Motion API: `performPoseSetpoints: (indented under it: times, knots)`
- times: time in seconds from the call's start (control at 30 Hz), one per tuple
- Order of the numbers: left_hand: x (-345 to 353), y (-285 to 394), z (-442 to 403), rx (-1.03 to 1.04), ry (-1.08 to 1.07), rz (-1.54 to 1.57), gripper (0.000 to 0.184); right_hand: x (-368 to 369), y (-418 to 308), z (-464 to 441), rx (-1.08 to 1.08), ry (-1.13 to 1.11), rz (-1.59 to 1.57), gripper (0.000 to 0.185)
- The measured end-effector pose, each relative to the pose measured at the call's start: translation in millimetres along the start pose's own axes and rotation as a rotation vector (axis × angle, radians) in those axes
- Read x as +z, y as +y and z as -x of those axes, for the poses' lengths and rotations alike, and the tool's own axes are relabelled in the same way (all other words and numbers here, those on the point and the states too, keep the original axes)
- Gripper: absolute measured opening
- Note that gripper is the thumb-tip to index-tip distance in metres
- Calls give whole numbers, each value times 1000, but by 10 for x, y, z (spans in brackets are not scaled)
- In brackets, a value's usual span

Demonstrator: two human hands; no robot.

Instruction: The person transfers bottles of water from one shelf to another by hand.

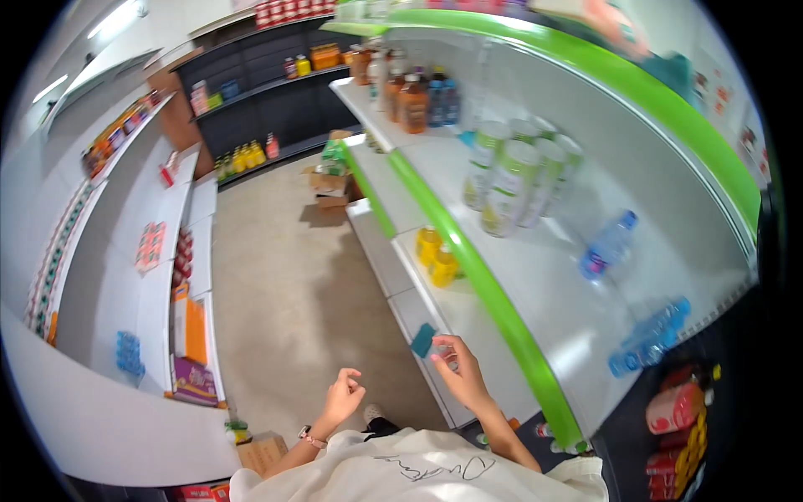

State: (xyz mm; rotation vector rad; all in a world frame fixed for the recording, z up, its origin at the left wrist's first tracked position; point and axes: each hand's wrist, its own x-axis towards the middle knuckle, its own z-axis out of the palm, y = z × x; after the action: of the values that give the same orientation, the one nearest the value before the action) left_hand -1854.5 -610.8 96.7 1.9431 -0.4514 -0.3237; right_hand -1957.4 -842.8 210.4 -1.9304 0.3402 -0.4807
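My right hand (460, 372) is over the edge of the lower shelf on the right, its fingers curled. At its fingertips is a small teal piece (423, 339) that looks like a sponge or folded cloth, pinched as far as I can see. My left hand (343, 396) hovers above the floor in front of my body, loosely closed, with nothing visible in it. Closest to my right hand is the green front strip (502, 335) of the shelf above. Yellow bottles (437, 258) stand on the lower shelf beyond that hand.
On the upper right shelf are white-and-green cans (512, 188), a clear bottle lying down (609, 245), blue-tinted bottles (650, 336) and amber bottles (412, 105). White shelves (104, 243) line the left side. Cardboard boxes (330, 188) sit on the floor (276, 276) ahead.
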Motion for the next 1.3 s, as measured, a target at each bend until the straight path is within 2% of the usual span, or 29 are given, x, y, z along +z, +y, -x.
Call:
performPoseSetpoints:
  times: [0.07,0.13,0.2,0.27,0.33,0.37,0.4,0.47,0.53,0.6,0.67,0.7,0.73,0.77,0.83,0.87,0.93,0.97,1.03,1.07,1.13,1.17,1.2,1.23,1.27,1.3]
  knots:
    - [-427,-204,-87,-59,44,-45,28,533,38,-346,-71,-86,-131,28]
    - [-790,-379,-335,-21,128,-114,22,1083,-206,-681,-48,-170,-193,25]
    - [-976,-510,-527,-17,209,-60,18,1625,-370,-1000,-102,-337,-195,26]
    - [-1074,-714,-778,72,296,65,18,2066,-486,-1182,-206,-461,-111,26]
    - [-1178,-565,-1000,86,355,84,16,2348,-457,-1333,-190,-614,-50,28]
    - [-1278,-535,-1124,103,399,103,15,2511,-265,-1488,-369,-711,34,37]
    - [-1430,-598,-1294,100,415,102,15,2632,-148,-1611,-378,-724,32,37]
    - [-1689,-764,-1633,-57,445,218,16,2770,93,-1817,-291,-1006,508,51]
    - [-2036,-875,-1993,-80,467,304,17,2924,318,-2103,-129,-1131,654,62]
    - [-2249,-974,-2344,-101,490,390,18,2978,475,-2433,-67,-1161,650,64]
    - [-2508,-1040,-2723,-123,436,204,13,3125,670,-2864,112,-1195,713,63]
    - [-2578,-1107,-2899,-124,449,201,13,3214,705,-3117,131,-1192,737,62]
    - [-2595,-1181,-3067,-131,422,48,9,3340,661,-3350,119,-1199,737,62]
    - [-2618,-1251,-3266,-140,394,-104,5,3470,609,-3588,74,-1167,802,62]
    - [-2714,-1109,-3632,-150,323,5,2,3717,359,-4125,-33,-1072,865,60]
    - [-2745,-1016,-3804,-153,248,114,2,3814,143,-4457,-55,-1008,805,59]
    - [-2830,-955,-4209,-150,161,70,2,4176,102,-5018,-211,-879,601,60]
    - [-2923,-911,-4398,-116,87,-65,3,4342,68,-5238,-227,-871,588,60]
    - [-3218,-901,-4732,-100,-42,-269,8,4656,-128,-5650,-415,-822,936,59]
    - [-3311,-949,-4853,-104,-43,-258,8,4746,-200,-5839,-412,-830,943,59]
    - [-3631,-1138,-5043,-236,92,-111,13,5038,-398,-6200,-289,-1024,851,60]
    - [-3771,-1250,-5095,-241,90,-101,13,5135,-441,-6271,-200,-1132,714,61]
    - [-3910,-1378,-5131,-320,90,-204,15,5229,-496,-6333,-109,-1232,572,62]
    - [-4043,-1490,-5212,-398,88,-307,17,5355,-628,-6484,53,-1383,596,65]
    - [-4167,-1612,-5289,-420,91,-298,17,5521,-503,-6562,58,-1407,597,65]
    - [-4276,-1782,-5384,-392,-20,-443,17,5708,-255,-6597,-48,-1409,685,65]
